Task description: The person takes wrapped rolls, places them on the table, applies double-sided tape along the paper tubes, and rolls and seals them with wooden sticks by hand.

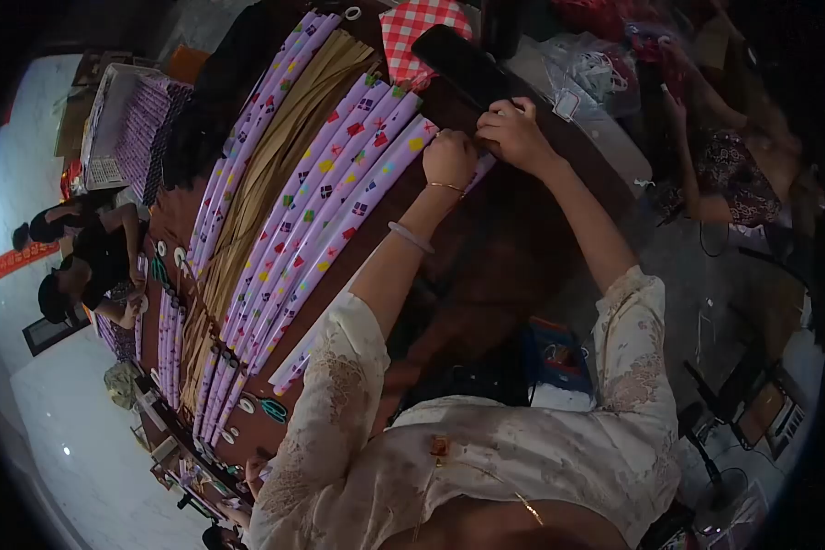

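A long lilac roll with a colourful pattern point(482, 171) runs beneath my left forearm, and its end shows beside my hands. Around it my left hand point(449, 159) is closed, with a bracelet and a bangle on that arm. My right hand point(511, 134) meets the left at the fingertips, fingers bent and pinched together; what sits between them is hidden. To the left of my hands lie several similar lilac rolls point(339, 179), side by side. Just beyond my right hand is a flat black phone-like slab point(458, 62).
Brown paper strips point(275, 147) lie between rows of rolls on the dark table point(513, 234). A red-checked cloth point(422, 32) sits at the far edge. Teal scissors point(272, 409) and white tape rolls point(247, 404) are lower left. Co-workers point(96, 261) sit along the left; another person point(733, 170) is at right.
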Demonstrator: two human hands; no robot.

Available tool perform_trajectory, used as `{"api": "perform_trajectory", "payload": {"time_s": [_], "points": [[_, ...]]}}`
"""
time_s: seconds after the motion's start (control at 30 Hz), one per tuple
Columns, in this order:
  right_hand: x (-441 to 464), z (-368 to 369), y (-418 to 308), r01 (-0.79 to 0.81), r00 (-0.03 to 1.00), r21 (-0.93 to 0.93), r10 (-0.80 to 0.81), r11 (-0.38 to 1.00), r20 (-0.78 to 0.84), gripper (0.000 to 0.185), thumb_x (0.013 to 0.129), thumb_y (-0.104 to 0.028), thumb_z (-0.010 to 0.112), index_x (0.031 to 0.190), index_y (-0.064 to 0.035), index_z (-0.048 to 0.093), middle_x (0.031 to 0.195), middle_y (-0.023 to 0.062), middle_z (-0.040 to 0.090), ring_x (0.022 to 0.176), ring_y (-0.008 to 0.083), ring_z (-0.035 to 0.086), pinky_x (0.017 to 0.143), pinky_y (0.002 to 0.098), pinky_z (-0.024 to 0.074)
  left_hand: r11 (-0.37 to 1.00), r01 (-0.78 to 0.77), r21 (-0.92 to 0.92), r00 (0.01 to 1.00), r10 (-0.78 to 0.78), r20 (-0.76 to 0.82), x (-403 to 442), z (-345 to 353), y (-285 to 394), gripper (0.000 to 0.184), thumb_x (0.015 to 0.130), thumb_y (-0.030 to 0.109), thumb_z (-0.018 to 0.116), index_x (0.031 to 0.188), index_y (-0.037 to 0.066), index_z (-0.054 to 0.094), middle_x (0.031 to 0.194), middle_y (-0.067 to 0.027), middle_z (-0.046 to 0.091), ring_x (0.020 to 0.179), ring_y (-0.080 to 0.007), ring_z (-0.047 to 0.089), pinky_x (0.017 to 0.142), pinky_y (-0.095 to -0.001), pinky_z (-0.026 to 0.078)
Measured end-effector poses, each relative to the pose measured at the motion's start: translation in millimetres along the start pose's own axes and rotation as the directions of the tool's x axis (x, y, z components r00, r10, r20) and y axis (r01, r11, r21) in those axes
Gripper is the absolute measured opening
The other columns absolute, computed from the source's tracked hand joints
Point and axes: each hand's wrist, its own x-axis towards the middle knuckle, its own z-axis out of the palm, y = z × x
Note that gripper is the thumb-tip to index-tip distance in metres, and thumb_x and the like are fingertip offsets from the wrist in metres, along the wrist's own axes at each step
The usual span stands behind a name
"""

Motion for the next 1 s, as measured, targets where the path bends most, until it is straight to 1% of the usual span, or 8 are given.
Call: {"api": "perform_trajectory", "payload": {"time_s": [0.17, 0.23, 0.33, 0.47, 0.6, 0.73, 0.8, 1.0], "points": [[-7, 8, -2, -0.004, 0.994, 0.052, 0.010, 0.999, -0.108, 0.013, 0.064, -0.011, 0.064, 0.076, -0.0138, 0.059, 0.085, -0.0050, 0.055, 0.091, 0.0130, 0.050, 0.084, 0.0384, 0.0269, 0.999, 0.031, 0.004, 0.999, -0.031, -0.038, 1, 3, -1, 0.009, 0.067, 0.014, 0.057, 0.066, 0.007, 0.062, 0.071, -0.0141, 0.059, 0.064, -0.0299, 0.058, 0.057, -0.0384, 0.048], [-10, 9, -5, -0.058, 0.985, 0.096, 0.072, 0.994, -0.155, 0.009, 0.069, -0.010, 0.062, 0.077, -0.0120, 0.061, 0.089, -0.0033, 0.057, 0.093, 0.0135, 0.050, 0.086, 0.0384, 0.0249, 0.999, 0.033, -0.003, 0.994, -0.034, -0.103, 1, 3, -1, 0.009, 0.066, 0.016, 0.058, 0.064, 0.009, 0.063, 0.071, -0.0136, 0.060, 0.063, -0.0295, 0.058, 0.056, -0.0380, 0.048], [-13, 10, -8, -0.075, 0.980, 0.082, 0.088, 0.994, -0.178, 0.009, 0.069, -0.011, 0.062, 0.078, -0.0113, 0.061, 0.088, -0.0021, 0.057, 0.092, 0.0125, 0.052, 0.084, 0.0375, 0.0256, 0.995, 0.103, 0.009, 0.993, -0.103, -0.056, 1, 1, 3, 0.010, 0.066, 0.018, 0.058, 0.066, 0.010, 0.064, 0.072, -0.0133, 0.060, 0.065, -0.0291, 0.059, 0.057, -0.0379, 0.048], [-13, 8, -9, -0.051, 0.982, 0.087, 0.066, 0.995, -0.174, 0.011, 0.068, -0.009, 0.061, 0.079, -0.0109, 0.061, 0.089, -0.0019, 0.057, 0.093, 0.0122, 0.052, 0.083, 0.0371, 0.0264, 0.995, 0.099, 0.016, 0.995, -0.098, -0.034, 1, -2, 4, 0.009, 0.065, 0.018, 0.059, 0.066, 0.011, 0.064, 0.072, -0.0124, 0.061, 0.065, -0.0290, 0.059, 0.058, -0.0381, 0.048], [-13, 9, -7, -0.013, 0.987, 0.057, 0.022, 0.998, -0.159, 0.013, 0.068, -0.009, 0.061, 0.080, -0.0119, 0.059, 0.090, -0.0020, 0.056, 0.094, 0.0120, 0.052, 0.080, 0.0370, 0.0284, 0.983, 0.174, -0.055, 0.985, -0.174, 0.012, 2, -4, 5, 0.009, 0.064, 0.017, 0.058, 0.066, 0.010, 0.064, 0.072, -0.0113, 0.061, 0.065, -0.0287, 0.059, 0.059, -0.0373, 0.048], [-11, 10, -10, -0.048, 0.989, 0.089, 0.060, 0.995, -0.133, 0.013, 0.070, -0.011, 0.060, 0.082, -0.0118, 0.056, 0.090, -0.0017, 0.055, 0.093, 0.0137, 0.052, 0.081, 0.0372, 0.0292, 0.953, 0.265, -0.146, 0.963, -0.254, 0.091, 2, -4, 2, 0.010, 0.064, 0.015, 0.057, 0.070, 0.009, 0.063, 0.074, -0.0110, 0.061, 0.067, -0.0290, 0.059, 0.060, -0.0378, 0.047], [-11, 13, -10, -0.053, 0.991, 0.094, 0.064, 0.994, -0.121, 0.013, 0.071, -0.012, 0.059, 0.083, -0.0115, 0.054, 0.090, -0.0012, 0.054, 0.092, 0.0147, 0.052, 0.081, 0.0375, 0.0294, 0.963, 0.246, -0.110, 0.969, -0.242, 0.046, 3, -1, 2, 0.004, 0.061, 0.017, 0.059, 0.062, 0.013, 0.060, 0.072, -0.0069, 0.060, 0.069, -0.0257, 0.059, 0.063, -0.0385, 0.043], [-12, 16, -6, -0.019, 0.995, 0.013, 0.020, 1.000, -0.095, 0.015, 0.073, -0.012, 0.057, 0.088, -0.0107, 0.051, 0.092, 0.0024, 0.053, 0.095, 0.0188, 0.049, 0.082, 0.0387, 0.0299, 0.972, 0.213, -0.099, 0.976, -0.207, 0.064, 2, -1, 4, 0.005, 0.061, 0.016, 0.060, 0.063, 0.011, 0.059, 0.073, -0.0088, 0.060, 0.070, -0.0261, 0.058, 0.064, -0.0381, 0.043]]}}
